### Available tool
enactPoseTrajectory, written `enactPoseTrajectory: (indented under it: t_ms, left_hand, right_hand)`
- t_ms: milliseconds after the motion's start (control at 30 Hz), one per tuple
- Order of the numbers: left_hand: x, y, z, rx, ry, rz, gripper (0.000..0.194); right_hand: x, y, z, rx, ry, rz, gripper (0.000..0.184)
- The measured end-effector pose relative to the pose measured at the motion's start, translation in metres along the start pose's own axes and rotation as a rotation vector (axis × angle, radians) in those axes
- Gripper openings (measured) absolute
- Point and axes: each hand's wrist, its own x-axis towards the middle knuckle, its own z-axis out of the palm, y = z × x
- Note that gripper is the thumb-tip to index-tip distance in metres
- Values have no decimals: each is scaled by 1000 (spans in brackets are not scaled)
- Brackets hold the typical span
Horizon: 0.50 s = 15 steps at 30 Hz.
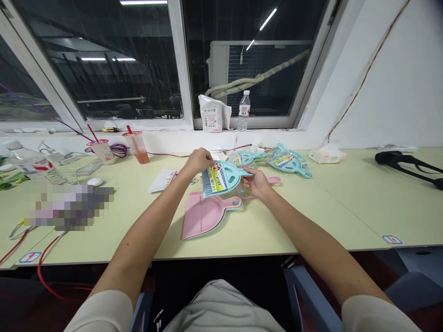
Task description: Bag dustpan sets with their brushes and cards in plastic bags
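A teal dustpan-and-brush set (226, 179) with a yellow-green label and grey bristles is held above the table. My right hand (256, 183) is closed round its handle end. At the set's upper left edge, the fingers of my left hand (200, 160) are closed on it; their tips are partly hidden. Below lies a pink dustpan (204, 213), with a teal edge showing under it. A brush with white bristles (162, 181) rests left of the set, partly behind my left forearm. Behind my hands are more teal dustpan sets (289, 160) in clear wrapping. A pink handle (274, 180) shows beside my right hand.
On the sill stand a water bottle (244, 112) and a white package (212, 115). Two drink cups with straws (139, 148), a large bottle (38, 166) and cables are at the left. A tissue pack (327, 154) and a black strap-like object (408, 167) lie at the right.
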Motion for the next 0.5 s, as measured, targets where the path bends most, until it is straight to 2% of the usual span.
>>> enactPoseTrajectory:
  t_ms: [233,400,500]
  left_hand:
    - [-5,4,0,43,22,-30,11]
    - [-11,1,-4,110,216,-77,40]
    - [-20,-5,-6,-35,261,-198,48]
  right_hand:
    - [1,2,0,5,-1,14,17]
    - [0,1,1,9,18,31,13]
    - [-1,1,2,22,24,31,13]
